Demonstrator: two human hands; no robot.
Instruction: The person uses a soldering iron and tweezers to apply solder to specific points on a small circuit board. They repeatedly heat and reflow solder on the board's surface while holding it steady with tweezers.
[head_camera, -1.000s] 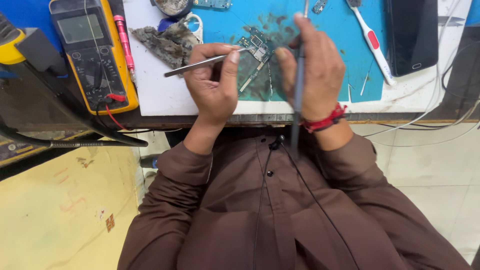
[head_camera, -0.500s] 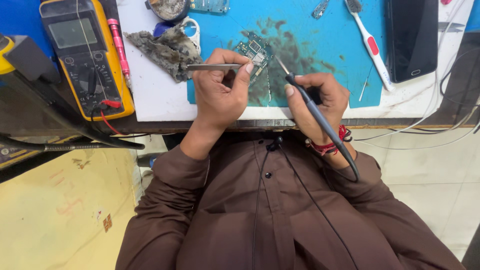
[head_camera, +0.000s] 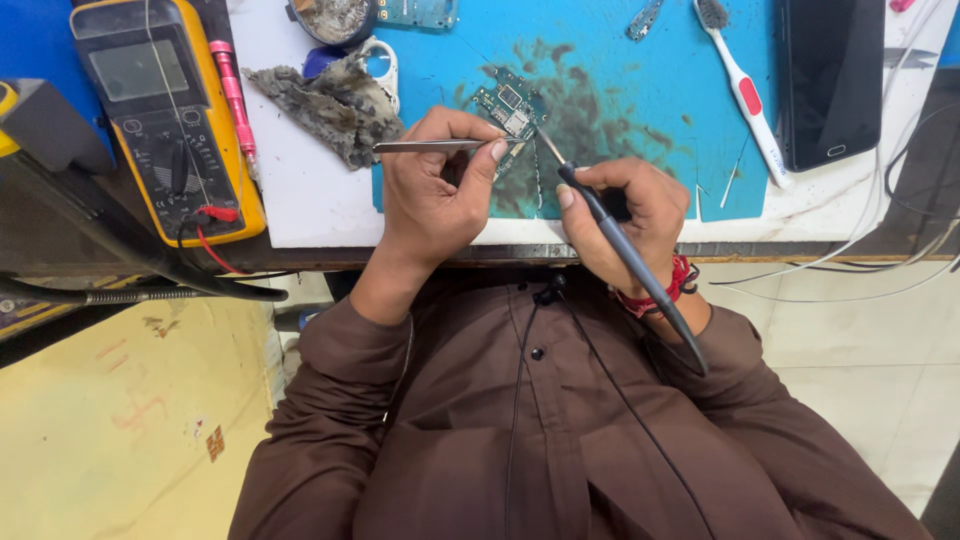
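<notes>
Soldering iron (head_camera: 625, 255) tip on circuit board (head_camera: 508, 105)

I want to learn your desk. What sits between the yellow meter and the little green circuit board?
In the head view: a pink pen-shaped tool beside the yellow multimeter, then a crumpled grey rag before the green circuit board.

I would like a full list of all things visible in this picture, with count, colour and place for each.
circuit board: 1, green, on the blue mat, under the tool tips
blue mat: 1, blue with dark stains, on the white bench top
tweezers: 1, silver, in the left hand
soldering iron: 1, dark grey, in the right hand, tip at the board
multimeter: 1, yellow and black, far left
pink pen: 1, beside the multimeter
rag: 1, grey, left of the mat
toothbrush: 1, white and red, on the mat
phone: 1, black, right
left hand: 1, fingers pinching the tweezers
right hand: 1, red thread at the wrist
</notes>
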